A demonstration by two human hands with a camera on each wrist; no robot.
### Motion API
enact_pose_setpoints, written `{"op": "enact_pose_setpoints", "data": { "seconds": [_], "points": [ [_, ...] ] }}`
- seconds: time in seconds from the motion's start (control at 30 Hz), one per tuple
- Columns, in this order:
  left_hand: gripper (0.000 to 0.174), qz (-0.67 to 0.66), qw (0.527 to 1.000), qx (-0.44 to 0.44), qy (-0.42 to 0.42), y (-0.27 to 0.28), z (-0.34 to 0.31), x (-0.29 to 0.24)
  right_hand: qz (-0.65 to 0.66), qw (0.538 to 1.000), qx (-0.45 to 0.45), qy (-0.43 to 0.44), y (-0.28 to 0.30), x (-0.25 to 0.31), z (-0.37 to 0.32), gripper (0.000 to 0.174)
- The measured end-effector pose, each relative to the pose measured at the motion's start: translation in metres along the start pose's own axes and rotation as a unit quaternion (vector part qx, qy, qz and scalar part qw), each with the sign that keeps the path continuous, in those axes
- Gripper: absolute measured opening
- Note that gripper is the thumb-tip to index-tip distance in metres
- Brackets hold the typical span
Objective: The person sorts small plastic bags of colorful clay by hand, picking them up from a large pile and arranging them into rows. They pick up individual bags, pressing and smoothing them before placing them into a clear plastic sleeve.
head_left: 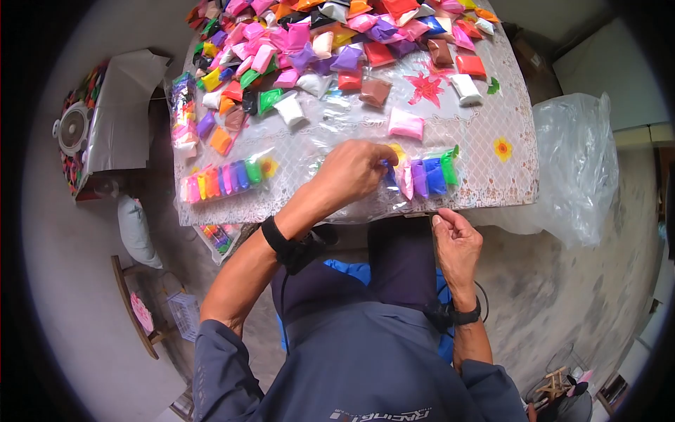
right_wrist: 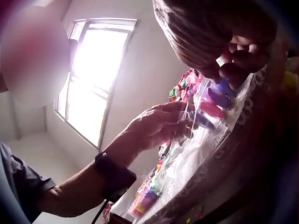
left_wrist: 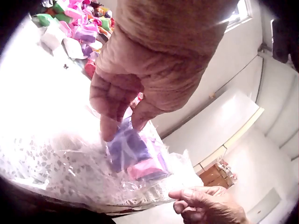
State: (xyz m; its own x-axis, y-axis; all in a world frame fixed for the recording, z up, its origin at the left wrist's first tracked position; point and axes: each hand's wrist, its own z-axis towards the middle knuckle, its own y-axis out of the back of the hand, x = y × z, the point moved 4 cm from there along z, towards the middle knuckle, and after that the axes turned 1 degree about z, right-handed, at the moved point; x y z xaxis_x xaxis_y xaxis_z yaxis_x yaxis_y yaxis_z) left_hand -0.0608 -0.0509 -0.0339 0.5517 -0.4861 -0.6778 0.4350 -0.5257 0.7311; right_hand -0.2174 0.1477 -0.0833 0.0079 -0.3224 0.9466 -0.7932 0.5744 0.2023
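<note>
My left hand [head_left: 355, 172] pinches a small blue packet [head_left: 387, 173] between thumb and fingertips, at the left end of a row of packets in a clear plastic bag. Pink, purple, blue and green packets [head_left: 436, 176] lie side by side in that row. Close up in the left wrist view, the pinched packet [left_wrist: 127, 148] looks blue-purple, with pink and purple ones beyond it and thin film around. Loosely curled, my right hand [head_left: 458, 246] is at the table's front edge just below the row, thumb near the index finger; nothing shows in its grasp.
A bagged row of colourful packets [head_left: 223, 179] lies on the tablecloth [head_left: 309, 144] at left, another full bag [head_left: 184, 116] behind it. Loose packets [head_left: 302, 53] heap at the back. A single pink packet [head_left: 406, 124] lies ahead; clear plastic sheeting [head_left: 576, 169] hangs at right.
</note>
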Motion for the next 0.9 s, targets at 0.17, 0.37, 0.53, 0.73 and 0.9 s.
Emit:
{"op": "enact_pose_setpoints", "data": {
  "seconds": [0.17, 0.37, 0.53, 0.73, 0.9],
  "points": [
    [0.023, -0.002, 0.999, 0.040, 0.023, -0.002, 0.001, -0.005, 0.027, 1.000, 0.002, -0.006, -0.005, -0.012, 0.003, 0.037],
    [0.018, -0.056, 0.996, 0.066, 0.031, -0.002, 0.002, -0.012, 0.028, 0.999, -0.012, 0.022, -0.012, -0.015, 0.007, 0.065],
    [0.027, -0.058, 0.996, 0.061, 0.020, -0.006, 0.001, -0.008, -0.018, 0.999, -0.022, 0.044, -0.013, -0.005, 0.008, 0.088],
    [0.045, -0.096, 0.991, 0.064, 0.073, -0.011, -0.001, -0.002, -0.022, 0.999, -0.014, 0.039, -0.019, -0.004, 0.007, 0.104],
    [0.049, -0.181, 0.973, 0.086, 0.118, -0.017, -0.001, 0.007, 0.005, 0.999, -0.010, 0.053, -0.027, -0.003, 0.009, 0.110]
  ]
}}
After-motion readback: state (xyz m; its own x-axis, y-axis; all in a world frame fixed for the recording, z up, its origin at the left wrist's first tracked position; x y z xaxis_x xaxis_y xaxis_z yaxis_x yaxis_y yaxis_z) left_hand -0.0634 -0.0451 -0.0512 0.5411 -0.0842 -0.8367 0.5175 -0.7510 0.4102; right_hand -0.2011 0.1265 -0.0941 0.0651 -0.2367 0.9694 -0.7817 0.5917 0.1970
